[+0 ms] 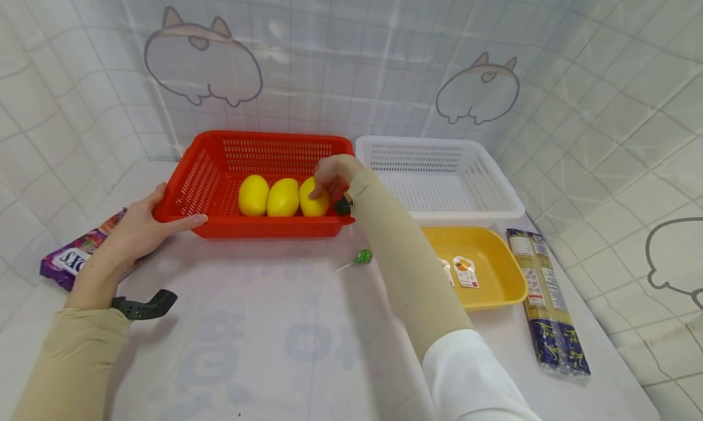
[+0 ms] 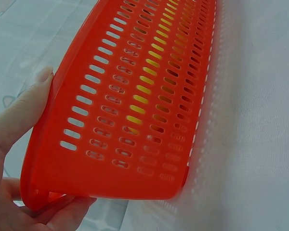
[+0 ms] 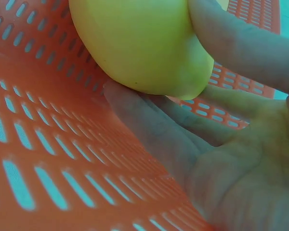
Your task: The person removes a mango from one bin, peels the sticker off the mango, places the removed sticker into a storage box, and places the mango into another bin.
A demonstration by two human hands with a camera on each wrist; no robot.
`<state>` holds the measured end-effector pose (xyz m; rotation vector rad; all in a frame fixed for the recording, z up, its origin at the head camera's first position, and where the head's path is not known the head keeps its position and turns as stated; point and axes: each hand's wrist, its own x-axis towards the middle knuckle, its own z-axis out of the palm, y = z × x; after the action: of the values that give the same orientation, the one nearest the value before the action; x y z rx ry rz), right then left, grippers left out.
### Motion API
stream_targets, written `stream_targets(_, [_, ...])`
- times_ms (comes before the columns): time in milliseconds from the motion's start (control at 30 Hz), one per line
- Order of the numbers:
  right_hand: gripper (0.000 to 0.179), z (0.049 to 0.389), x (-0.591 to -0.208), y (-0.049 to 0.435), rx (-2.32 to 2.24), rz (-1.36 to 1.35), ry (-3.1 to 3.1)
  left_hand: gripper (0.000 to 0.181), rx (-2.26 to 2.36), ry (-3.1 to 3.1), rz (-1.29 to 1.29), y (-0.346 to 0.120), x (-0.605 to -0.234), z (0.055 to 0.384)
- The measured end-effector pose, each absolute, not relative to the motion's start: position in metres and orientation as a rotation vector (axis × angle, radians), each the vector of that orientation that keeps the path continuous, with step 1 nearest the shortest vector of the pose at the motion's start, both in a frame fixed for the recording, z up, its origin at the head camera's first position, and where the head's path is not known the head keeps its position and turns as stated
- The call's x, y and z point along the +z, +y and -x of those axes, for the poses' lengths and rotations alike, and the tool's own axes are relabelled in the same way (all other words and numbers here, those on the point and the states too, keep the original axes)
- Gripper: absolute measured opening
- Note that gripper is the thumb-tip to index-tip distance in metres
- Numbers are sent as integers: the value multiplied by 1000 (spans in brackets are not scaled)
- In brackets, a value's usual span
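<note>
A red plastic basket (image 1: 269, 227) stands at the back left, holding three smooth yellow oval fruits in a row, among them a left one (image 1: 253, 195) and a middle one (image 1: 282, 197). My left hand (image 1: 137, 229) grips the basket's front left corner, thumb along the front rim, as the left wrist view also shows. Inside the basket's right end, my right hand (image 1: 336, 169) holds the rightmost yellow fruit (image 1: 314, 199). In the right wrist view, thumb and fingers lie around that fruit (image 3: 139, 48), close to the slotted basket wall (image 3: 86, 163).
Beside the red basket stands a white basket (image 1: 467, 215). A yellow tray (image 1: 502, 274) with fruit-picture labels lies in front of it, partly behind my right arm. A pasta-like packet (image 1: 546, 299) is at right, a green lollipop (image 1: 364, 257) mid-table, a purple snack bag (image 1: 68, 259) at left.
</note>
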<state>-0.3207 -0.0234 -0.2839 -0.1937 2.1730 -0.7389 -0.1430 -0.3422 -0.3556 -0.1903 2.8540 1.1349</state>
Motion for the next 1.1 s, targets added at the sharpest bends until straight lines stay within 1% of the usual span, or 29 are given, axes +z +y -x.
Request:
stream_targets(167, [76,320,-285,-23,-776,188,2162,116,1147,2843,194,-343,-356,143])
stream_targets(267, [79,321,-287,-24,-772,206,2168,115,1160,2838,191,-343,-355,143])
stream_targets(600, [80,335,-301,-25,-782,218,2177,115,1160,2835,189,-343,-357,144])
stream_targets(1100, [80,334,-295,-26,-696,261,2208,115,1155,2839,192,-342,-356,142])
